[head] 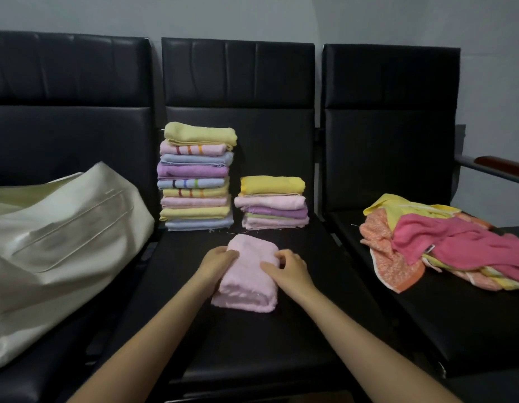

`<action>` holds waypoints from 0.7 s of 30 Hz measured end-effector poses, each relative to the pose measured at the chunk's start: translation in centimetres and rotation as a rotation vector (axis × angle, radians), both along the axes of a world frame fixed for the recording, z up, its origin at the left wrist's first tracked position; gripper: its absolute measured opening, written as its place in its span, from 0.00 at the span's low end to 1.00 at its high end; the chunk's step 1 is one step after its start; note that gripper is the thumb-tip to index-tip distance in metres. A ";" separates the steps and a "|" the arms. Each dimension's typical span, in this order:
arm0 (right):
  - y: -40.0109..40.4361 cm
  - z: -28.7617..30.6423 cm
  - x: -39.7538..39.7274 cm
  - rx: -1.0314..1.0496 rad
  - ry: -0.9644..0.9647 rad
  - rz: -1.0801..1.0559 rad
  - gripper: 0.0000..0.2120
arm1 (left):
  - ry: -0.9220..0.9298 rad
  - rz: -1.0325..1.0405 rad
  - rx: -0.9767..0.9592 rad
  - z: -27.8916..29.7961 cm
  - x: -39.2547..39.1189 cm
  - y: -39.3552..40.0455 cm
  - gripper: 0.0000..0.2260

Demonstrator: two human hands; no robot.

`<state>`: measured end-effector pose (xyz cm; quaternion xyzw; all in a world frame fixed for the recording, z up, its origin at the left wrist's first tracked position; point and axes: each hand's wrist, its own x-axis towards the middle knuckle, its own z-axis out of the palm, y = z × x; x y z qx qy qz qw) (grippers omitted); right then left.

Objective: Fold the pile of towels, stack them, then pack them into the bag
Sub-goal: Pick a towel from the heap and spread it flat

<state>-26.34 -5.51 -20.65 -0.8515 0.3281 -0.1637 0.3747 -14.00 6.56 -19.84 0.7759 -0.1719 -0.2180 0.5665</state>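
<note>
Folded pink towel (246,274) at lower centre — left hand (216,261) fingers and right hand (287,267) fingers curled, gripping its sides.

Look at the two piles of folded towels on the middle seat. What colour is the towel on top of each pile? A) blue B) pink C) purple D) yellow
D: a yellow towel lies on top of the tall stack and another yellow one on top of the short stack.

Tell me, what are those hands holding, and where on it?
Both hands grip the folded pink towel at its far end: left hand on its left corner, right hand on its right.
</note>
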 end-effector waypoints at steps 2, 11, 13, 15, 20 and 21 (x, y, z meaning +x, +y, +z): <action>0.9 -1.1 0.4 -0.115 0.134 -0.052 0.34 | -0.214 -0.047 0.148 -1.0 -0.1 0.4 0.09; 1.1 -1.6 0.9 -0.277 0.230 -0.100 0.38 | -0.551 0.057 0.271 -3.1 -0.1 1.1 0.12; 1.1 -1.4 0.6 -0.281 0.202 -0.084 0.35 | -0.511 0.041 0.219 -3.1 -0.3 1.4 0.11; 1.2 -1.3 0.2 -0.235 0.144 -0.071 0.30 | -0.492 0.021 0.191 -3.1 -0.3 1.6 0.10; 1.5 -0.5 -1.1 0.325 -0.290 -0.060 0.10 | -0.546 -0.006 0.230 -2.8 -1.1 1.9 0.11; 1.6 -0.2 -1.4 0.453 -0.369 -0.067 0.10 | -0.589 -0.022 0.292 -2.7 -1.5 1.9 0.15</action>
